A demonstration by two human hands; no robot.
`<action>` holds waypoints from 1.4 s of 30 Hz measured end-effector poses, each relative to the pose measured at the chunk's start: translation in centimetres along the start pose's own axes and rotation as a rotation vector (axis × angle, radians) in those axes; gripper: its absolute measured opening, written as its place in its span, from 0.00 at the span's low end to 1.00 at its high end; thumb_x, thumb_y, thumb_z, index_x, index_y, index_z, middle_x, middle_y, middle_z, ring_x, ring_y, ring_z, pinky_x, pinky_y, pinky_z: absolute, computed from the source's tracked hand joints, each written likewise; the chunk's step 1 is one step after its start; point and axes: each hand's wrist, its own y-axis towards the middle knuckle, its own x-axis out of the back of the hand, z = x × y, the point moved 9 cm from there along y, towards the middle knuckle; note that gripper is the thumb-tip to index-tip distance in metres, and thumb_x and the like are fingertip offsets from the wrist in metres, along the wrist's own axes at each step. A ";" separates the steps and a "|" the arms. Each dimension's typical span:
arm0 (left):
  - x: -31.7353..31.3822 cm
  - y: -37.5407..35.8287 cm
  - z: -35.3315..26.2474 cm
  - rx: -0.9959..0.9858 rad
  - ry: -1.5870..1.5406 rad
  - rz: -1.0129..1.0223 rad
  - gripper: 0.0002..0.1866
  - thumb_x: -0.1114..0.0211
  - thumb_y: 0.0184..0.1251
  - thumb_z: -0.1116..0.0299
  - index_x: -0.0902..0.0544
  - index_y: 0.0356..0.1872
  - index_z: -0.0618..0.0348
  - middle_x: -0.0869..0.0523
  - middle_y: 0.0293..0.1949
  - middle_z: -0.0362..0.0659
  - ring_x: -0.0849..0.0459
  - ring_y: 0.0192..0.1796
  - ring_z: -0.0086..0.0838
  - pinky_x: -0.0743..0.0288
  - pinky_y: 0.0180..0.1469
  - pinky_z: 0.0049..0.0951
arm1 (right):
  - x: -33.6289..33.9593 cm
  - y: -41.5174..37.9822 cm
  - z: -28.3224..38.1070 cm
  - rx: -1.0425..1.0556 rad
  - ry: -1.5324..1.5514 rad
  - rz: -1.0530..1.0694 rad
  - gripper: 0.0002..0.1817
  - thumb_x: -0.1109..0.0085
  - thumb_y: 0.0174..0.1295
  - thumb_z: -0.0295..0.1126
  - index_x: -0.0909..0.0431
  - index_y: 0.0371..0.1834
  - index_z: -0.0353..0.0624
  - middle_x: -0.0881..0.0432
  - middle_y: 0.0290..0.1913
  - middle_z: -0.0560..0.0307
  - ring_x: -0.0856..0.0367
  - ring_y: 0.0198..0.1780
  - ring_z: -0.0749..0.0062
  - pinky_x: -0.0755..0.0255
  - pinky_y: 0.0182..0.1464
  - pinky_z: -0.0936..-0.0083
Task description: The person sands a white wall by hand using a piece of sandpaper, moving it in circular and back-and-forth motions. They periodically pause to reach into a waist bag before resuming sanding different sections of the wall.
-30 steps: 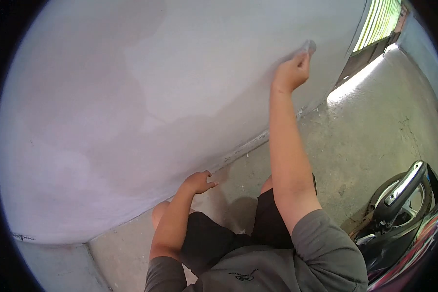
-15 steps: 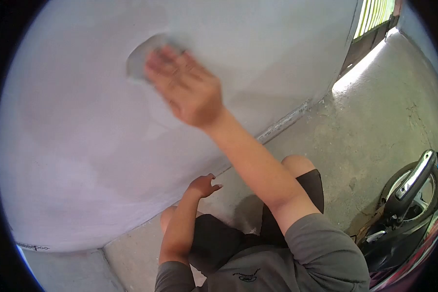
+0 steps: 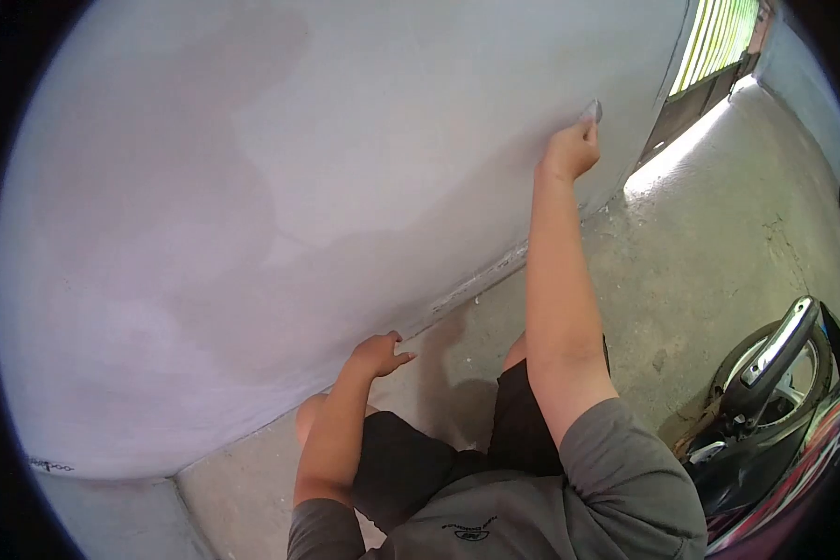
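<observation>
My right hand (image 3: pixel 571 151) is stretched out to the upper right, closed on a thin grey sheet (image 3: pixel 592 111) that looks like sandpaper. Only its upper end shows beyond the fingers; the rest is hidden in the grip. It overlaps the right part of the pale plastered wall (image 3: pixel 373 140). Low in front of the wall's base, my left hand (image 3: pixel 379 356) hangs beyond my knee with thumb and fingers apart, holding nothing.
A grey concrete floor (image 3: pixel 644 280) runs along the wall to a slatted gate (image 3: pixel 714 47) at the upper right. A parked motorbike (image 3: pixel 765 401) stands at my right, its wheel and exhaust towards me. At the lower left a short chain (image 3: pixel 50 465) shows by the wall.
My right hand has moved far to the right across the wall with the grey sheet, from lying flat over it to pinching it. The left hand stays nearly where it was.
</observation>
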 end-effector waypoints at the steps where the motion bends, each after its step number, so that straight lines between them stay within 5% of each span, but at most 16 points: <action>1: 0.0 0.0 0.2 0.014 0.006 0.000 0.38 0.36 0.65 0.37 0.24 0.65 0.58 0.13 0.54 0.56 0.17 0.59 0.50 0.24 0.61 0.46 | -0.8 -0.7 1.8 0.167 -0.052 0.024 0.19 0.52 0.76 0.31 0.22 0.65 0.36 0.20 0.64 0.41 0.20 0.65 0.56 0.30 0.65 0.69; 6: -0.2 -0.1 0.0 0.027 -0.006 0.032 0.38 0.36 0.66 0.37 0.25 0.67 0.58 0.14 0.55 0.56 0.17 0.60 0.49 0.24 0.62 0.46 | -5.1 -14.6 13.5 0.954 0.072 0.321 0.21 0.46 0.69 0.23 0.21 0.65 0.43 0.23 0.68 0.44 0.27 0.72 0.51 0.31 0.70 0.65; 11: -0.7 0.2 0.7 0.044 0.019 0.025 0.38 0.37 0.67 0.37 0.26 0.67 0.58 0.14 0.54 0.56 0.17 0.60 0.49 0.24 0.62 0.45 | -5.8 -24.3 15.4 1.292 0.151 0.601 0.20 0.43 0.67 0.26 0.20 0.62 0.42 0.21 0.66 0.44 0.24 0.69 0.50 0.28 0.68 0.55; 14: -0.9 -0.2 1.1 0.063 -0.001 0.033 0.38 0.36 0.67 0.38 0.25 0.66 0.58 0.13 0.53 0.55 0.17 0.60 0.49 0.24 0.62 0.45 | -5.8 -18.1 14.8 1.272 0.135 0.376 0.19 0.42 0.67 0.27 0.19 0.62 0.44 0.20 0.65 0.46 0.24 0.69 0.50 0.28 0.68 0.58; 20: -0.3 -0.4 0.4 -0.007 -0.065 0.016 0.37 0.36 0.66 0.37 0.23 0.64 0.59 0.12 0.50 0.56 0.16 0.58 0.50 0.24 0.61 0.45 | -1.6 -0.1 4.4 0.472 -0.020 0.032 0.19 0.53 0.76 0.35 0.19 0.60 0.35 0.16 0.60 0.43 0.16 0.60 0.55 0.27 0.61 0.69; 25: -0.6 0.7 -0.4 -0.018 -0.027 0.026 0.38 0.35 0.65 0.38 0.23 0.64 0.59 0.12 0.49 0.55 0.16 0.57 0.50 0.23 0.60 0.46 | 0.9 4.0 -3.4 0.129 -0.064 -0.058 0.20 0.53 0.76 0.35 0.21 0.62 0.34 0.17 0.61 0.40 0.17 0.60 0.54 0.27 0.60 0.67; 31: -1.2 1.4 -0.5 -0.032 -0.028 0.043 0.39 0.35 0.64 0.36 0.25 0.65 0.58 0.13 0.51 0.56 0.17 0.58 0.49 0.24 0.61 0.45 | -3.8 -6.3 8.9 0.648 0.089 0.163 0.19 0.51 0.74 0.28 0.23 0.64 0.34 0.28 0.71 0.35 0.34 0.76 0.50 0.39 0.75 0.67; 36: -1.9 1.3 0.3 0.021 -0.006 0.053 0.38 0.36 0.66 0.37 0.24 0.65 0.58 0.13 0.51 0.56 0.16 0.58 0.48 0.23 0.60 0.45 | -5.8 -23.0 15.4 1.189 0.174 0.578 0.22 0.45 0.67 0.25 0.20 0.64 0.43 0.21 0.67 0.47 0.26 0.71 0.52 0.31 0.71 0.59; 39: -1.7 1.0 0.2 0.018 -0.002 0.040 0.37 0.36 0.66 0.38 0.24 0.65 0.58 0.13 0.51 0.56 0.16 0.58 0.48 0.23 0.60 0.45 | -5.6 -25.5 15.4 1.250 0.171 0.616 0.23 0.43 0.65 0.25 0.20 0.64 0.43 0.19 0.65 0.48 0.24 0.70 0.53 0.29 0.69 0.57; 42: -1.2 -0.1 -0.2 0.037 -0.040 0.044 0.37 0.36 0.66 0.38 0.23 0.64 0.58 0.12 0.51 0.55 0.16 0.58 0.48 0.23 0.60 0.45 | -5.4 -19.1 14.2 1.182 0.173 0.414 0.20 0.43 0.66 0.25 0.19 0.62 0.42 0.20 0.65 0.45 0.26 0.70 0.51 0.28 0.68 0.59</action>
